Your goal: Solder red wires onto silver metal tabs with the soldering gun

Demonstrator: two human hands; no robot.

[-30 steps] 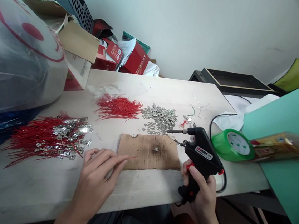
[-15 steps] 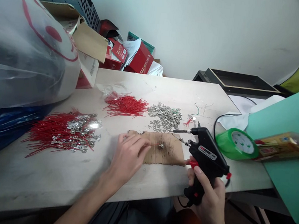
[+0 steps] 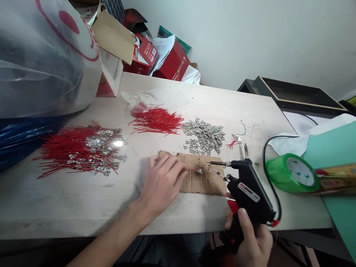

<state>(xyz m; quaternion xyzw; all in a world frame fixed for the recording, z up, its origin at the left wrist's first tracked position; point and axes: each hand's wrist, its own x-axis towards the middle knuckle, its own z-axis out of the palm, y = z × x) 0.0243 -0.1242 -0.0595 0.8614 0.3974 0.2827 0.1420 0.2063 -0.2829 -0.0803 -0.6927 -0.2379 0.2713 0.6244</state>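
Note:
My left hand (image 3: 162, 183) rests on a scorched piece of cardboard (image 3: 206, 184), its fingertips pinching a thin red wire (image 3: 190, 168). The wire's end reaches a small silver metal tab (image 3: 199, 170) on the cardboard. My right hand (image 3: 250, 249) grips a black pistol-grip soldering gun (image 3: 248, 193) with a red trigger. The gun's metal tip points left, just above the cardboard and close to the tab. My fingers hide part of the wire, so its exact contact with the tab is unclear.
On the pale table (image 3: 61, 197) lie a heap of red wires joined to silver tabs (image 3: 82, 150), loose red wires (image 3: 156, 120) and loose silver tabs (image 3: 203, 134). A green tape roll (image 3: 292, 173) and black cable (image 3: 266, 160) lie right; a large plastic bag (image 3: 30, 44) bulges left.
My left hand has moved from the table onto the cardboard, bringing the red wire to the tab. The soldering gun's tip now sits nearer the tab, and the whole view has shifted slightly.

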